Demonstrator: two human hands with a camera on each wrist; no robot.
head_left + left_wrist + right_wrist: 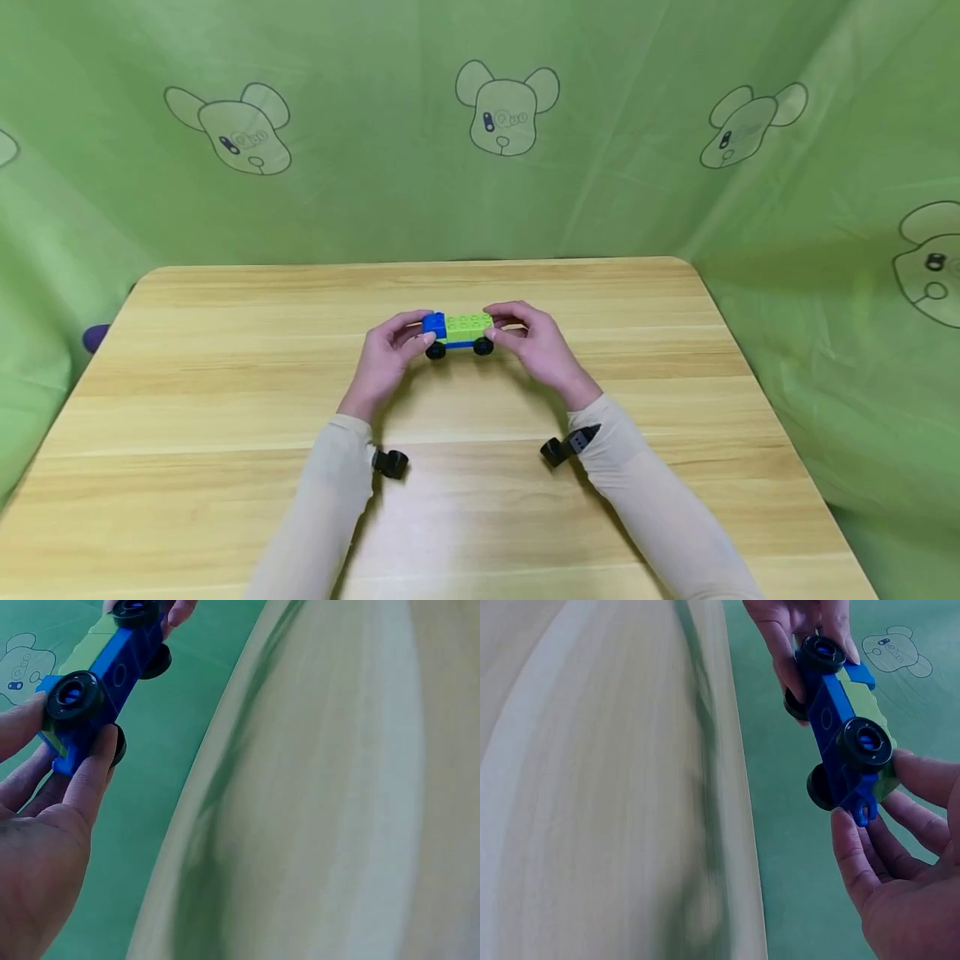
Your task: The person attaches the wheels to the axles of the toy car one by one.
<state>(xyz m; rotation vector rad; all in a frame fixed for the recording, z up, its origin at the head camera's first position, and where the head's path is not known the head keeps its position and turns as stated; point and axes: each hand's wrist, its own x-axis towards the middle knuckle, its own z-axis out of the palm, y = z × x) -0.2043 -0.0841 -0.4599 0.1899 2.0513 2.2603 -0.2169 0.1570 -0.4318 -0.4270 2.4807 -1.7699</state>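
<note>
A toy truck (465,327) built of blocks, with a blue cab, a lime-green studded body, a blue base and black wheels, is held between both hands. My left hand (382,362) pinches the blue cab end, thumb toward me and fingers behind. At the green rear end, my right hand (543,346) grips in the same way. The wrist views show the truck's blue underside (120,664) raised off the table, and a small blue hook (863,811) at the rear beside the right fingers.
A wood-grain table (465,517) lies under both arms. Green curtains (360,200) with mouse-head drawings hang behind and at the sides. Black wrist cameras (392,464) are strapped to both sleeves. Something purple (95,337) shows past the table's left edge.
</note>
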